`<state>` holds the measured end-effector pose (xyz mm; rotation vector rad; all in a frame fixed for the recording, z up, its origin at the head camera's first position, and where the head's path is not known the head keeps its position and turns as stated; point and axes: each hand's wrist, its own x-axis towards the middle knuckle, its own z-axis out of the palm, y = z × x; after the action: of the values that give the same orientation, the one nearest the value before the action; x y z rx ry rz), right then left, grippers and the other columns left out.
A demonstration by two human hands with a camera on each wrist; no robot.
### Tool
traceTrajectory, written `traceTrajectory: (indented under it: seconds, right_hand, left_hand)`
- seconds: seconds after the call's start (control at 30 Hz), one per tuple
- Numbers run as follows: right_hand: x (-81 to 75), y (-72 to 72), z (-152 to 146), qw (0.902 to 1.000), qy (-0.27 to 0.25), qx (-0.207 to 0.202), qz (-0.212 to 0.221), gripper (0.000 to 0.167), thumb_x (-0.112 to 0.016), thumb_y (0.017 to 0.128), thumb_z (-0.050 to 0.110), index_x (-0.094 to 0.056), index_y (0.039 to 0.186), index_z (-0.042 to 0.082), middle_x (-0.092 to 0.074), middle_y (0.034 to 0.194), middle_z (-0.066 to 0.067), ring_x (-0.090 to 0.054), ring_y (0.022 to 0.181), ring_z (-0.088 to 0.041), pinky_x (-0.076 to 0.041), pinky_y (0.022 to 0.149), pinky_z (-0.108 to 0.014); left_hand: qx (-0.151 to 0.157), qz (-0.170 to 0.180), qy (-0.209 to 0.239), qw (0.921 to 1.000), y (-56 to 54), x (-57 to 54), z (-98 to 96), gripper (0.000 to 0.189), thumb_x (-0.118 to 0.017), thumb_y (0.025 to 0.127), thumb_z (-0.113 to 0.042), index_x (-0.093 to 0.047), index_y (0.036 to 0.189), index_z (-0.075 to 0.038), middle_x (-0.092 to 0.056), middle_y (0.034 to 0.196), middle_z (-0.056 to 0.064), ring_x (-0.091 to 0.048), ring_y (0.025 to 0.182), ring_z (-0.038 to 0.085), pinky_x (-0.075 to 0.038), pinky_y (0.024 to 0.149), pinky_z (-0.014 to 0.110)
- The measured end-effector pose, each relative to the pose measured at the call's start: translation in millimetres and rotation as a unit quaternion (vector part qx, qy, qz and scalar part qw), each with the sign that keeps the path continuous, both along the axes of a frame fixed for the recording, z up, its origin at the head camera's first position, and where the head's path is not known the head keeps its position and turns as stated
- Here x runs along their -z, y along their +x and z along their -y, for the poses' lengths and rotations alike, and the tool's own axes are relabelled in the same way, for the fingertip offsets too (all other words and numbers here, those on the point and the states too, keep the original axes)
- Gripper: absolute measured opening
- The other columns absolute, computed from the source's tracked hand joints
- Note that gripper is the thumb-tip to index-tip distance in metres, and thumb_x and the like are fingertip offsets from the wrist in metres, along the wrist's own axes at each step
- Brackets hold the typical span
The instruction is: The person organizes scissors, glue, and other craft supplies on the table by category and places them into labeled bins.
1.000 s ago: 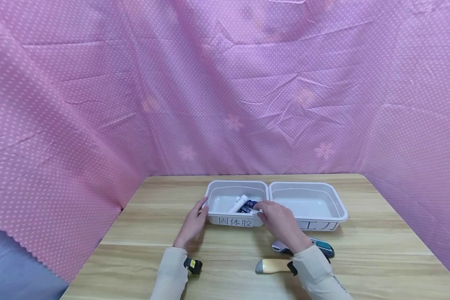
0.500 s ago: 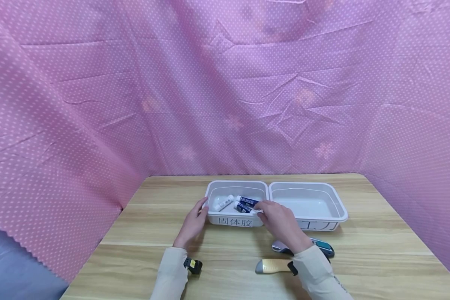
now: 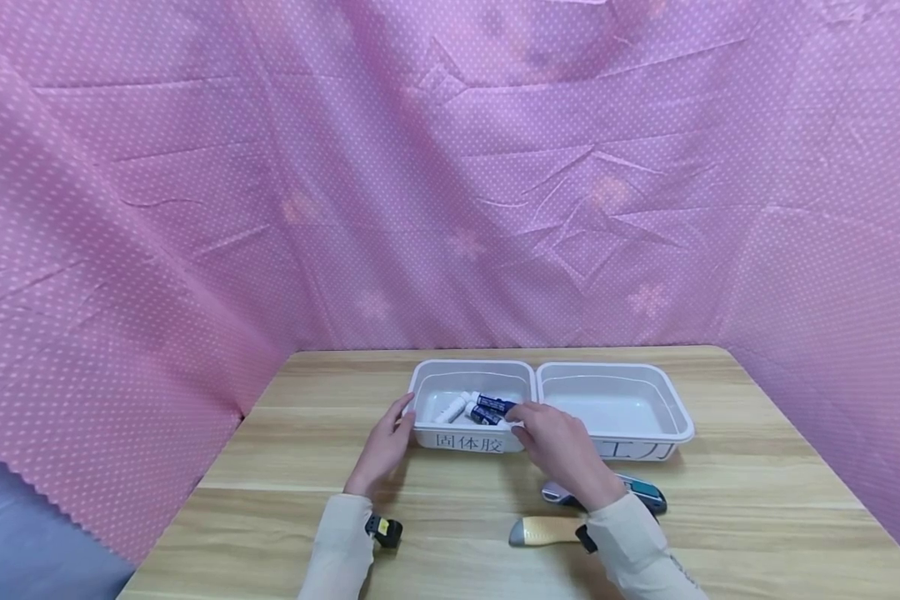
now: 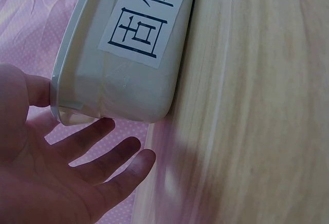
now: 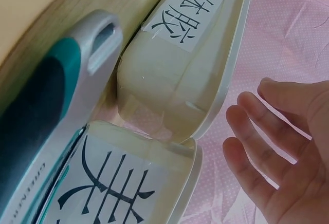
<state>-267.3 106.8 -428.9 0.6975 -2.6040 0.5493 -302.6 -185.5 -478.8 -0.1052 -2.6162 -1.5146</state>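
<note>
Glue sticks (image 3: 487, 416), cylindrical, in rounded plastic bin (image 3: 472, 380), wood-grained table (image 3: 735, 500)

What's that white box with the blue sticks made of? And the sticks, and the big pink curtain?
White box: probably plastic, smooth and slightly shiny, with rounded corners and a thin lip. Blue sticks: perhaps smooth plastic tubes with white ends, but too small to be sure. Pink curtain: likely cloth, mostly dull, since it hangs in folds and creases.
</note>
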Motion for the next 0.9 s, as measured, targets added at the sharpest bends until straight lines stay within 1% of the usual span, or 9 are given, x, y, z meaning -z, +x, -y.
traceTrajectory:
  seconds: [0.17, 0.33, 0.47, 0.57, 0.7, 0.83, 0.9]
  right_hand:
    - [1.8, 4.3, -2.0, 1.0000, 0.006, 0.001, 0.005, 0.018, -0.077, 0.092, 0.013, -0.077, 0.109, 0.017, -0.076, 0.099, 0.005, -0.069, 0.084, -0.012, -0.058, 0.069, -0.029]
    - [2.5, 8.6, -4.8, 0.9999, 0.009, 0.009, 0.011, 0.018, -0.077, 0.093, 0.013, -0.077, 0.110, 0.017, -0.076, 0.104, 0.004, -0.070, 0.087, -0.012, -0.059, 0.071, -0.028]
    - [2.5, 12.1, -8.0, 0.9998, 0.011, 0.008, 0.012, 0.018, -0.077, 0.092, 0.013, -0.077, 0.109, 0.017, -0.076, 0.103, 0.004, -0.070, 0.088, -0.011, -0.059, 0.073, -0.027]
    - [3.8, 14.6, -11.0, 0.9999, 0.012, 0.007, 0.008, 0.016, -0.077, 0.092, 0.013, -0.077, 0.108, 0.018, -0.076, 0.100, 0.006, -0.069, 0.085, -0.009, -0.058, 0.071, -0.025]
    - [7.7, 17.4, -16.4, 0.9999, 0.014, 0.002, 0.002, 0.015, -0.077, 0.092, 0.014, -0.077, 0.107, 0.018, -0.075, 0.097, 0.008, -0.068, 0.081, -0.008, -0.057, 0.068, -0.024]
    - [12.6, 18.9, -22.7, 0.9998, 0.018, -0.008, -0.009, 0.012, -0.077, 0.092, 0.016, -0.077, 0.103, 0.019, -0.073, 0.090, 0.010, -0.061, 0.073, -0.004, -0.053, 0.063, -0.022]
    - [14.9, 19.8, -25.8, 0.9997, 0.019, -0.013, -0.010, 0.010, -0.076, 0.093, 0.016, -0.077, 0.102, 0.019, -0.072, 0.088, 0.011, -0.059, 0.071, -0.004, -0.051, 0.061, -0.021]
  left_hand:
    - [0.001, 0.003, 0.000, 1.0000, 0.4, 0.6, 0.1, 0.049, -0.043, 0.111, -0.029, -0.039, 0.158, -0.016, -0.041, 0.159, 0.023, -0.050, 0.137, 0.045, -0.038, 0.114, 0.064]
    - [0.001, 0.002, -0.002, 1.0000, 0.2, 0.9, 0.4, 0.049, -0.043, 0.111, -0.028, -0.039, 0.158, -0.015, -0.042, 0.158, 0.024, -0.050, 0.137, 0.045, -0.038, 0.114, 0.064]
    - [0.001, 0.011, 0.003, 0.9999, -0.5, 1.3, 0.8, 0.050, -0.042, 0.111, -0.031, -0.037, 0.159, -0.018, -0.039, 0.160, 0.022, -0.048, 0.139, 0.045, -0.038, 0.114, 0.064]
    - [0.001, 0.017, 0.007, 0.9998, -1.0, 1.4, 0.5, 0.051, -0.041, 0.111, -0.033, -0.036, 0.160, -0.019, -0.037, 0.162, 0.020, -0.047, 0.141, 0.044, -0.037, 0.115, 0.063]
    - [0.001, 0.007, 0.002, 1.0000, -1.6, 1.3, -0.7, 0.051, -0.042, 0.111, -0.032, -0.037, 0.159, -0.017, -0.040, 0.160, 0.022, -0.048, 0.139, 0.045, -0.038, 0.115, 0.063]
    - [-0.001, -0.005, -0.004, 1.0000, -2.2, 2.4, -1.1, 0.050, -0.044, 0.110, -0.030, -0.039, 0.158, -0.015, -0.043, 0.157, 0.024, -0.051, 0.137, 0.045, -0.039, 0.114, 0.063]
    - [-0.002, -0.003, -0.002, 1.0000, -1.9, 2.6, -0.4, 0.050, -0.044, 0.111, -0.030, -0.039, 0.158, -0.016, -0.043, 0.157, 0.023, -0.050, 0.137, 0.045, -0.038, 0.114, 0.063]
